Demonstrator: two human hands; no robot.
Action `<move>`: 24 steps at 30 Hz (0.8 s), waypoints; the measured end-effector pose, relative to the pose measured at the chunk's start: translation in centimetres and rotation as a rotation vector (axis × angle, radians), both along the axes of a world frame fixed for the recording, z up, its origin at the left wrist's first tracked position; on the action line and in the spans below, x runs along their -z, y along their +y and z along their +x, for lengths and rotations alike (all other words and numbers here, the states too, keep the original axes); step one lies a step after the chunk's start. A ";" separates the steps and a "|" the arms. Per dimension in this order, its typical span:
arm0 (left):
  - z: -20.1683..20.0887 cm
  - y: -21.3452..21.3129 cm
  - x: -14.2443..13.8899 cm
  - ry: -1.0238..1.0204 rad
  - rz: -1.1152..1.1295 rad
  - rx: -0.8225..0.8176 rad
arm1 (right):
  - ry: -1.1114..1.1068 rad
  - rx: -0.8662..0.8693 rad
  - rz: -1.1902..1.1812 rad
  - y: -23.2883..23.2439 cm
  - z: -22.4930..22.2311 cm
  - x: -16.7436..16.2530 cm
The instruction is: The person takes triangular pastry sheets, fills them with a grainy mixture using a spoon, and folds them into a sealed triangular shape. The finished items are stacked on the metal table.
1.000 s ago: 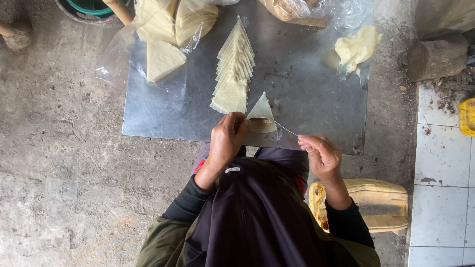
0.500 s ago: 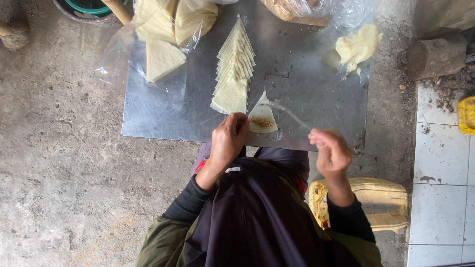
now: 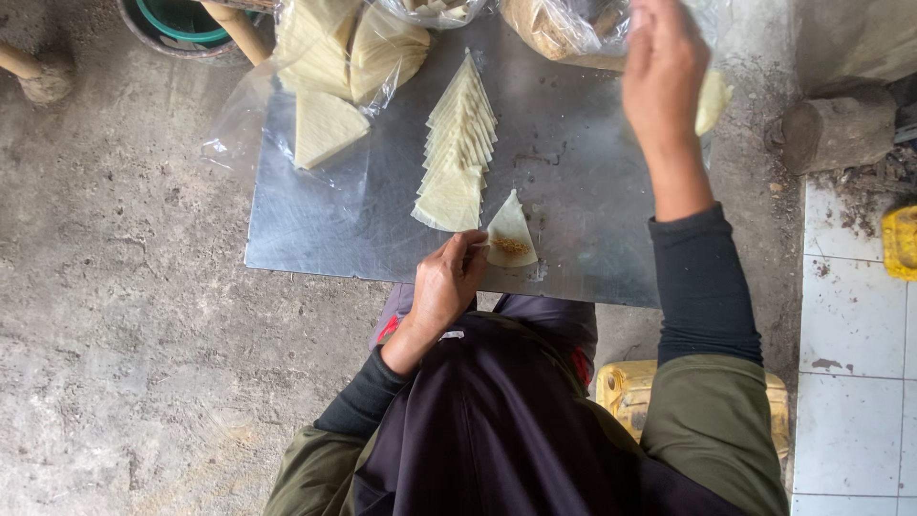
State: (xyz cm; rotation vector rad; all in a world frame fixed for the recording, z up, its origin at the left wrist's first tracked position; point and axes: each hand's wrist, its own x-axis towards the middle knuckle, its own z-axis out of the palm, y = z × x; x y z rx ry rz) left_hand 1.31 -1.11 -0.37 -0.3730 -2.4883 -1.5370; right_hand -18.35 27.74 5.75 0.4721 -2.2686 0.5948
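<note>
A pale triangular dough wrapper with a dab of brown filling [image 3: 510, 235] lies flat near the front edge of the grey sheet-metal tabletop [image 3: 315, 225]. The left hand [image 3: 449, 282] rests at that edge, its fingertips [image 3: 475, 247] pinching the wrapper's left corner. Just beyond the wrapper, a fanned row of pale triangular wrappers [image 3: 458, 148] runs away toward the far side, its nearest sheet just beside the filled one. The right hand [image 3: 662, 67] is raised over the far right of the tabletop, fingers loosely curled; whether it grips anything cannot be told. Clear plastic bags of stacked pale wrappers [image 3: 339, 67] sit at the far left corner. A yellow plastic container [image 3: 626, 392] stands by the person's right side.
</note>
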 end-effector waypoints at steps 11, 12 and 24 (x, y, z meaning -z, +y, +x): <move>0.0 -0.2 0.0 0.074 0.012 0.037 | -0.287 0.021 -0.135 -1.7 17.4 2.1; -0.1 -0.2 0.1 0.093 -0.014 0.041 | -0.336 -0.084 -0.090 -2.5 19.3 3.0; -0.3 -0.1 -0.6 0.131 -0.033 0.110 | -0.404 -0.084 0.174 -6.4 22.3 8.2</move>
